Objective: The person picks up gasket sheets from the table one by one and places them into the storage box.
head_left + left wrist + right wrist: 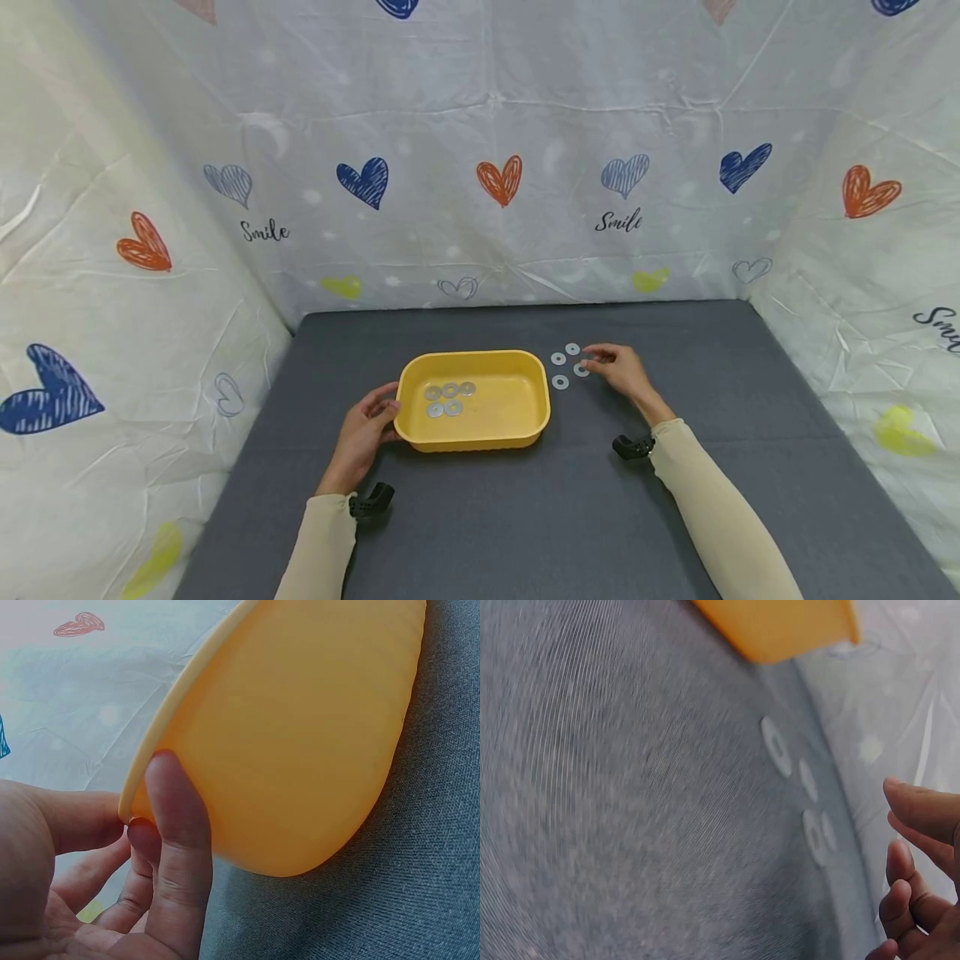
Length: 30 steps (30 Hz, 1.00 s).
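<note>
A shallow yellow plastic tray [510, 408] rests on the table, and my left hand [363, 437] holds its left end. In the left wrist view, the left fingers [180, 840] grip the tray's rim [154, 727]. Inside the tray, several flat metal washers [433, 392] lie in two rows. Just right of the tray, several more washers [556, 382] lie loose on the cloth. My right hand [621, 371] hovers at their right side, its fingertips overlapping the nearest one in the head view. The right wrist view has those fingers [926, 810] loosely bent, nothing between them.
Dark grey cloth [487, 525] covers the table. White sheets [435, 83] printed with hearts hang behind it and along both sides. Each wrist carries a small black device [372, 502].
</note>
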{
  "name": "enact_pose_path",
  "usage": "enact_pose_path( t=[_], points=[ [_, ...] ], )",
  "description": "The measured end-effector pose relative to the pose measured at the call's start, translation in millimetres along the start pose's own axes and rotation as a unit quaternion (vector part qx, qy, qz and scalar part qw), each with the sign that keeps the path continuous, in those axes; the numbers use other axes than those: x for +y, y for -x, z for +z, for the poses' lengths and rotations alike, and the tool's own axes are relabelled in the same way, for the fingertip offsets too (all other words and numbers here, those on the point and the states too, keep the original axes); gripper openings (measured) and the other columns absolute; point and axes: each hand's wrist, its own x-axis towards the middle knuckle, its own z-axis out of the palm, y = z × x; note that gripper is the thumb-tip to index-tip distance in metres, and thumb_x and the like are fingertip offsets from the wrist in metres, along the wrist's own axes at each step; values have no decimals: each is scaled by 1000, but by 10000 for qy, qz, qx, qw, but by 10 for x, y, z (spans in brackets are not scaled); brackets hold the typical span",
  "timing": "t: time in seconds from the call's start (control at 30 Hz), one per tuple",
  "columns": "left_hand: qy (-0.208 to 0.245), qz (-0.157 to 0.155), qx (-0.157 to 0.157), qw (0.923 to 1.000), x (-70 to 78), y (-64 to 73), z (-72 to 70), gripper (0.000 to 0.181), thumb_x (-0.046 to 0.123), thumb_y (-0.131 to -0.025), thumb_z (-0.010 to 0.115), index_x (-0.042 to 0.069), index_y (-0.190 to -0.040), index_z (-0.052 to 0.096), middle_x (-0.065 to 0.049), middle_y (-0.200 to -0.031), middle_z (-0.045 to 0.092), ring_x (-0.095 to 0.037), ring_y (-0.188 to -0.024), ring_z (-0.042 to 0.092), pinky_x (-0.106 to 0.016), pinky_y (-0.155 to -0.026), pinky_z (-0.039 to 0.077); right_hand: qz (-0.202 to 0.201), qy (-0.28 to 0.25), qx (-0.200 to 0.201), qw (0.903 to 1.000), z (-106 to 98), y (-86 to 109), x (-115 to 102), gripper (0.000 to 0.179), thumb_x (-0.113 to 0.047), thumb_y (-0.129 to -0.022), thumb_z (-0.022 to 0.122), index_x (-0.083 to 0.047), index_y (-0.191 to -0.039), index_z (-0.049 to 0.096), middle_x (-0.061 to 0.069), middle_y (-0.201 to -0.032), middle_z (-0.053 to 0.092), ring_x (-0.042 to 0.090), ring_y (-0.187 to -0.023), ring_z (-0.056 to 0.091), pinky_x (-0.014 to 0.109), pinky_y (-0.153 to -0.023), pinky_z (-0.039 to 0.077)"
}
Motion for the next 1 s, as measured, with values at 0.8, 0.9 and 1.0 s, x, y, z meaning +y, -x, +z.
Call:
enact_pose_path(
  t=[0.8, 0.9, 1.0],
  points=[
    [-2, 4, -43, 10000, -8, 10, 0, 43, 26, -101, 56, 22, -144, 48, -12, -120, 56, -17, -87, 65, -30, -72, 59, 349, 283, -179, 9988, 125, -52, 179, 33, -22, -87, 76, -8, -116, 73, 11, -95, 67, 20, -80, 56, 28, -70, 42],
    [-22, -28, -8, 10000, -6, 5, 1, 44, 25, -101, 56, 22, -144, 48, -12, -120, 56, -17, -88, 64, -30, -72, 59, 293, 387, -200, 9986, 128, -56, 176, 34, -22, -87, 76, -7, -118, 72, 13, -98, 67, 22, -83, 57, 30, -71, 43],
    [-38, -61, 28, 10000, 0, 4, 0, 44, 24, -101, 57, 22, -144, 48, -13, -121, 56, -19, -89, 64, -30, -72, 59, 229, 468, -163, 9985, 139, -61, 173, 34, -21, -87, 76, -6, -118, 72, 14, -100, 66, 24, -85, 58, 30, -72, 43]
  ],
)
